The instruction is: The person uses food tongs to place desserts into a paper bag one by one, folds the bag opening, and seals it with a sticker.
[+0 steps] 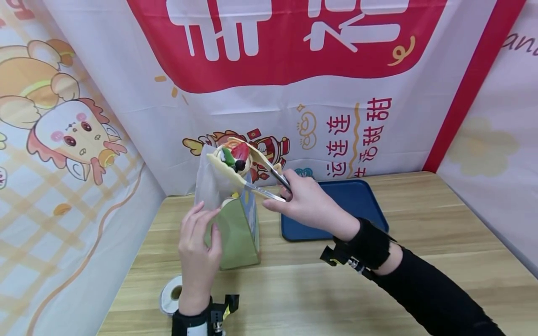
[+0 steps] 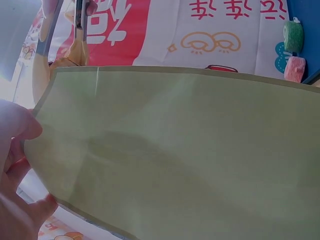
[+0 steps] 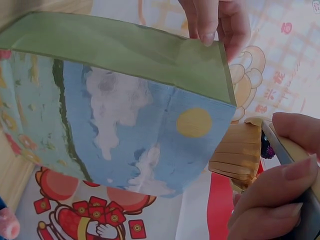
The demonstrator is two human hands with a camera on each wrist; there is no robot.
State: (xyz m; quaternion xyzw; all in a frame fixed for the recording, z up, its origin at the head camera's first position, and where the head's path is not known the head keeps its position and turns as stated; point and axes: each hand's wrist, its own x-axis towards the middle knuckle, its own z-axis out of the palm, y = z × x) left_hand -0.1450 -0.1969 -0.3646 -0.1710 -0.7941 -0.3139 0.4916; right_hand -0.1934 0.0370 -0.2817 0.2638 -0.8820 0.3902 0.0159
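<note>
My right hand (image 1: 308,200) grips a pair of tongs (image 1: 265,191) with wide pale ends. Between those ends is a fruit tart (image 1: 240,153) topped with strawberry, a dark berry and something green. Its brown fluted side (image 3: 235,150) shows in the right wrist view. The tart is up above the mouth of a paper bag (image 1: 235,238), which stands upright with green sides and a painted sky panel (image 3: 150,125). With thumb and fingers, my left hand (image 1: 199,252) pinches the bag's top edge on the left. The bag's inside is hidden.
Behind my right hand lies a dark blue tray (image 1: 357,196). A green rolled piece (image 2: 293,36) and a pink piece (image 2: 295,69) are by it in the left wrist view. A white roll (image 1: 170,296) sits beside my left wrist. Printed cloths (image 1: 269,107) wall the wooden table (image 1: 302,289).
</note>
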